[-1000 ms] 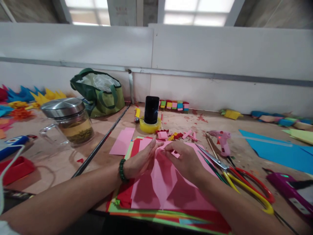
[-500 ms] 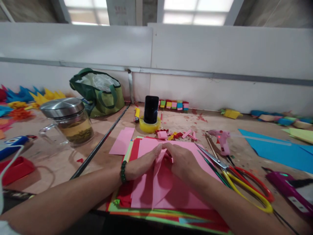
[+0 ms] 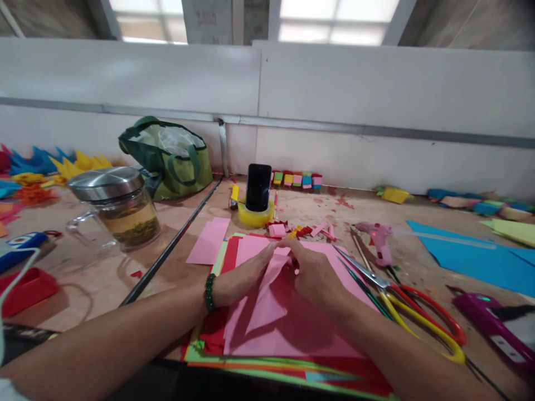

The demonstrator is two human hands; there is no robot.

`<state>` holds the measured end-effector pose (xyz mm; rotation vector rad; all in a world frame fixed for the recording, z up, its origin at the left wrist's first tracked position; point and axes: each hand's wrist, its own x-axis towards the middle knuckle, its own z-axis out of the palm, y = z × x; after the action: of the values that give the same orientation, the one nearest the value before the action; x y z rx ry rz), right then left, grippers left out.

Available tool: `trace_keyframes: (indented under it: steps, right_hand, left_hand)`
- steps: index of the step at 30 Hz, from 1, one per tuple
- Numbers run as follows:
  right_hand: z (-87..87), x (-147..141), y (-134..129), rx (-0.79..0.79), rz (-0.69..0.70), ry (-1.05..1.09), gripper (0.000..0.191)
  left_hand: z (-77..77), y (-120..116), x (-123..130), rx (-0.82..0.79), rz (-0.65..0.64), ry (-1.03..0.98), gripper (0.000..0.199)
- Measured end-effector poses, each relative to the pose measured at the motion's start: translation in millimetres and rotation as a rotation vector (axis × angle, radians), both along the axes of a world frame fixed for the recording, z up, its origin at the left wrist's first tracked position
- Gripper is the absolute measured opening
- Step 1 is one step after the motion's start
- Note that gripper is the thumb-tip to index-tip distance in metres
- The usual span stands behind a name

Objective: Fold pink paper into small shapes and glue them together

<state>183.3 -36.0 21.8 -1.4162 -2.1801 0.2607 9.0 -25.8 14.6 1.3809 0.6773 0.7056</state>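
Note:
A folded piece of pink paper (image 3: 270, 298) stands tilted between my hands, over a stack of coloured sheets topped with pink paper (image 3: 326, 328). My left hand (image 3: 246, 275), a green bead bracelet (image 3: 209, 292) at its wrist, lies along the left side of the folded piece with fingers pressed at its top. My right hand (image 3: 313, 273) curls round the upper right of the same piece, its fingertips meeting the left ones. Part of the paper is hidden under the right fingers. Scissors (image 3: 380, 281) with red and yellow handles lie right of the right hand.
A phone (image 3: 258, 189) leans in a yellow tape roll (image 3: 253, 216) beyond the stack. Paper scraps (image 3: 301, 230) lie before it. At right are a pink glue gun (image 3: 380, 242), blue paper (image 3: 468, 256) and a purple device (image 3: 489, 326). A glass tea mug (image 3: 129, 220) stands left.
The lower end of the folded pink paper has swung to the left and it leans over more. My fingers have shifted slightly at its top; the surroundings are unchanged.

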Motion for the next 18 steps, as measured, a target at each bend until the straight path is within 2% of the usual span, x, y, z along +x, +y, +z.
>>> trace_keyframes:
  steps: [5, 9, 12, 14, 17, 18]
  right_hand:
    - [-1.3, 5.9, 6.5, -0.057, -0.059, 0.166, 0.025]
    - [-0.2, 8.0, 9.5, -0.049, -0.092, 0.155, 0.022]
    - [-0.8, 8.6, 13.2, -0.056, -0.157, 0.144, 0.017]
    - [-1.6, 8.9, 16.7, -0.093, -0.237, 0.135, 0.016]
    - [-1.4, 7.6, 18.9, -0.120, -0.298, 0.077, 0.020]
    - [-0.8, 6.1, 18.1, -0.104, -0.304, 0.031, 0.020]
  left_hand:
    - [4.5, -0.5, -3.8, -0.137, 0.038, 0.011, 0.071]
    - [-0.5, 2.5, -7.5, -0.151, 0.031, -0.129, 0.067]
    - [-3.7, 7.3, -10.0, -0.169, 0.043, -0.204, 0.079]
    - [-1.6, 8.6, -10.4, -0.125, 0.096, -0.151, 0.078]
    - [6.2, 4.0, -7.0, 0.006, 0.189, 0.100, 0.068]
    - [8.3, 1.0, -4.8, 0.029, 0.184, 0.165, 0.065]
